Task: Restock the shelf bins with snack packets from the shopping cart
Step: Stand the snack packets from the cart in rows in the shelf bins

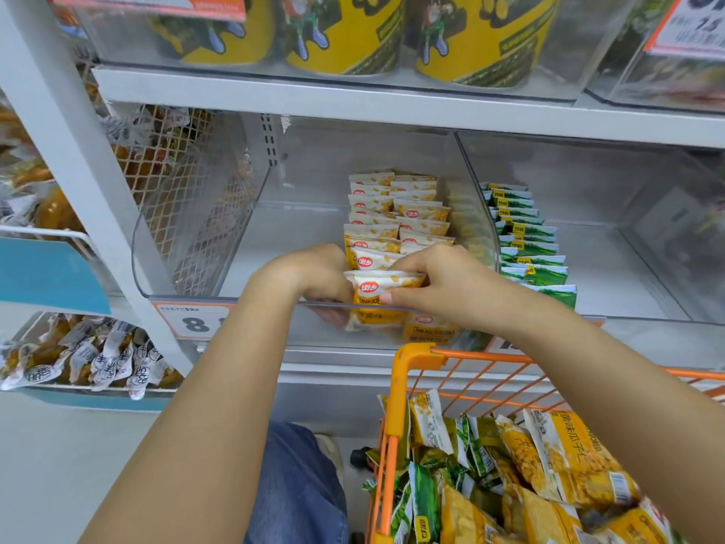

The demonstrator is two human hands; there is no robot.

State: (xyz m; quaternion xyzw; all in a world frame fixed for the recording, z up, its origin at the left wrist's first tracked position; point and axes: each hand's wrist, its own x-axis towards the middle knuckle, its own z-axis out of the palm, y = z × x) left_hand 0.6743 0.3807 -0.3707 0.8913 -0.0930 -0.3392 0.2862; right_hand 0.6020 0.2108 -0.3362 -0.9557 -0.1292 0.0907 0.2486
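Both hands hold yellow-and-white snack packets point(382, 288) upright at the front of a clear shelf bin point(188, 268). My left hand point(310, 280) grips the stack from its left side, fingers curled under behind the bin's front lip. My right hand point(439, 280) pinches the packets from the right, thumb on the front. Behind them two rows of the same yellow packets point(396, 214) stand along the bin's right side. The orange shopping cart point(412, 359) at lower right holds several yellow and green packets point(549, 465).
The neighbouring clear bin point(627, 229) on the right holds a row of green packets point(525, 237). Yellow tubs point(345, 33) stand on the shelf above. A lower bin at left holds white-wrapped snacks point(94, 355). A price tag point(192, 320) hangs on the shelf edge.
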